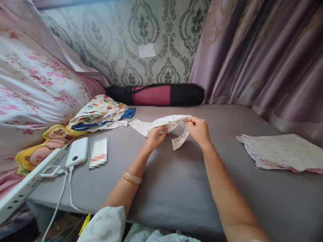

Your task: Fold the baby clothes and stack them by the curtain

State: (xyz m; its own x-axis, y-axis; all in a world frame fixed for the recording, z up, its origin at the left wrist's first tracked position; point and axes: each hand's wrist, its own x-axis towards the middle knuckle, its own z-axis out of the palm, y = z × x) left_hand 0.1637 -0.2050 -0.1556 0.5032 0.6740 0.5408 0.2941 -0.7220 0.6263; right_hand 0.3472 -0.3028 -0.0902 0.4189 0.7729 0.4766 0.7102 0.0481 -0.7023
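A small white garment (pixel 166 121) with a tiny print, its sleeve-like ends hanging out to either side, is held up just over the grey sheet. My left hand (pixel 155 137) has its fingers closed on the near edge of the cloth. Farther right, my right hand (pixel 199 130) pinches the upper right corner between thumb and fingers. One end of the garment lies toward the clothes pile on the left; the other dangles below my right hand. Folds hide the garment's full shape.
Colourful printed clothes (pixel 101 111) are heaped at the left. Folded pale cloths (pixel 285 151) lie at the right. A power bank (pixel 77 151), cables and a power strip (pixel 32 183) sit at the near left. A black and red bag (pixel 151 95) lies along the wall.
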